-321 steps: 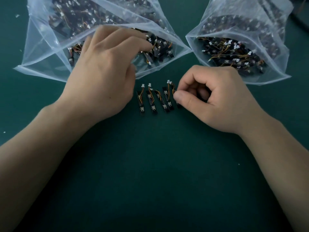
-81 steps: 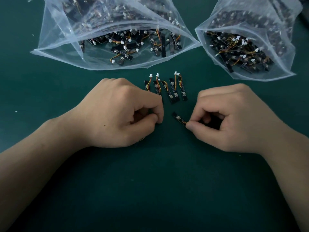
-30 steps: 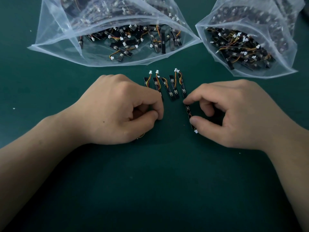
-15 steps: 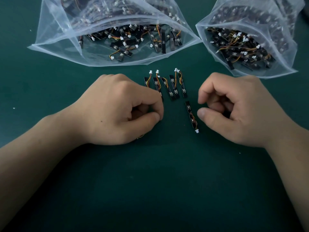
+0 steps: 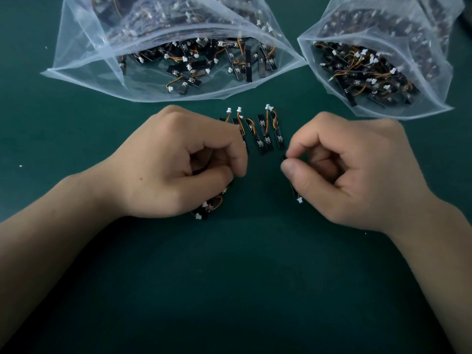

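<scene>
Small parts on a green mat (image 5: 255, 277)
Head view: the right hand (image 5: 357, 169) pinches one wired board (image 5: 293, 190) between thumb and forefinger, just below the laid-out row (image 5: 263, 134); the left hand (image 5: 178, 164) curls round a bundle of boards (image 5: 204, 210) (mostly hidden).

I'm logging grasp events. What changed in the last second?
The right hand, which had let go of the single board on the mat half a second ago, came back left and now pinches its upper end between thumb and forefinger; the board has hardly shifted. Unchanged: the left hand grips its bundle of boards; the row of boards, left bag and right bag lie as before.
</scene>
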### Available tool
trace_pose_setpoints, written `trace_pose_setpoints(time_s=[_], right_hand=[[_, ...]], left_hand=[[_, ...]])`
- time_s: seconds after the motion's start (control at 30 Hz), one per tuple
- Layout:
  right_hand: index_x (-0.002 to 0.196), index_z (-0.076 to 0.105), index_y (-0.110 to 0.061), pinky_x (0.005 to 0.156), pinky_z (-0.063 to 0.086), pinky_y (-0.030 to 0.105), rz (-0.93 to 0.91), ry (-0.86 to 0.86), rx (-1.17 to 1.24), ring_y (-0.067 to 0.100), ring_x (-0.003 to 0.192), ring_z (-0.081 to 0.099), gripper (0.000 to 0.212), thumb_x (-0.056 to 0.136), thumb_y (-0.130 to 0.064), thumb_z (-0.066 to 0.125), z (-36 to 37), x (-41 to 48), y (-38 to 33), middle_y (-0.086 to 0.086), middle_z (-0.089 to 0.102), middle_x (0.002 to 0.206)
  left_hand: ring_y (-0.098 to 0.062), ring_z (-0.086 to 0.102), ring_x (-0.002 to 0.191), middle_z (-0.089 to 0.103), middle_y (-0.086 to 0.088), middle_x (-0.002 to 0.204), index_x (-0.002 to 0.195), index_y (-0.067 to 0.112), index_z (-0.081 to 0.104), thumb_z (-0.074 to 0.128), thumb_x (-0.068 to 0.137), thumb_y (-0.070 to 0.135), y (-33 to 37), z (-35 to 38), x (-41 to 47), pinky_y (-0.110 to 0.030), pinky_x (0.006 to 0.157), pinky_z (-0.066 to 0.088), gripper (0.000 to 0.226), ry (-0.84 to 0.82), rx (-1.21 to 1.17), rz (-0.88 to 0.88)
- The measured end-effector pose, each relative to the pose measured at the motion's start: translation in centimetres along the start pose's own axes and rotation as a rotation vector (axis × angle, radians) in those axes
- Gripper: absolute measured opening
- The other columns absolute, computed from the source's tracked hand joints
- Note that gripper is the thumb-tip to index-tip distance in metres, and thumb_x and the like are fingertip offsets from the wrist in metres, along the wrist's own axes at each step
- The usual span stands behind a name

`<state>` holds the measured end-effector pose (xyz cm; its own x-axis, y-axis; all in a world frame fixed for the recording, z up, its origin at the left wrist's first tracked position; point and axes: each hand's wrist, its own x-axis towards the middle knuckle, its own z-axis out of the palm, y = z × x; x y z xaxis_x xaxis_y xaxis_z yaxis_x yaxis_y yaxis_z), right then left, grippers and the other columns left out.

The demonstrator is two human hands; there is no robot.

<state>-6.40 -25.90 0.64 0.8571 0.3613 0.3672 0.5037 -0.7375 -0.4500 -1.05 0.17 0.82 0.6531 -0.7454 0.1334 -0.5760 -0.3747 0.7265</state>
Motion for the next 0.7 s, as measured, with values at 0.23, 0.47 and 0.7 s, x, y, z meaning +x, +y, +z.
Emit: trace_pose_setpoints(time_s=[0.23, 0.47, 0.7], right_hand=[[0.113, 0.073, -0.017, 0.049, 0.044, 0.035, -0.081, -0.114, 0.012, 0.005, 0.059, 0.04, 0.032, 0.094, -0.043, 0.071, 1.1, 0.2, -1.8, -0.016, 0.043, 0.068], [0.116, 0.074, -0.016, 0.049, 0.047, 0.037, -0.08, -0.065, -0.019, 0.006, 0.062, 0.04, 0.027, 0.1, -0.037, 0.068, 1.2, 0.4, -1.8, -0.016, 0.047, 0.072], [0.099, 0.077, -0.015, 0.051, 0.047, 0.038, -0.064, -0.023, 0.027, 0.01, 0.061, 0.052, 0.028, 0.099, -0.042, 0.072, 1.5, 0.3, -1.9, -0.01, 0.057, 0.07]], left_hand=[[-0.031, 0.059, 0.057, 0.068, 0.001, 0.073, 0.087, 0.019, 0.072, 0.07, 0.087, 0.005, -0.1, -0.1, -0.1, -0.042, 0.052, 0.044, 0.015, 0.09, -0.189, -0.014], [-0.037, 0.06, 0.058, 0.072, 0.001, 0.08, 0.09, 0.019, 0.072, 0.07, 0.088, 0.004, -0.3, 0.0, 0.0, -0.049, 0.051, 0.046, 0.016, 0.11, -0.209, -0.027], [-0.03, 0.054, 0.051, 0.072, 0.01, 0.082, 0.094, 0.021, 0.071, 0.08, 0.092, 0.021, -0.4, 0.3, 0.1, -0.042, 0.045, 0.042, 0.01, 0.157, -0.232, -0.009]])
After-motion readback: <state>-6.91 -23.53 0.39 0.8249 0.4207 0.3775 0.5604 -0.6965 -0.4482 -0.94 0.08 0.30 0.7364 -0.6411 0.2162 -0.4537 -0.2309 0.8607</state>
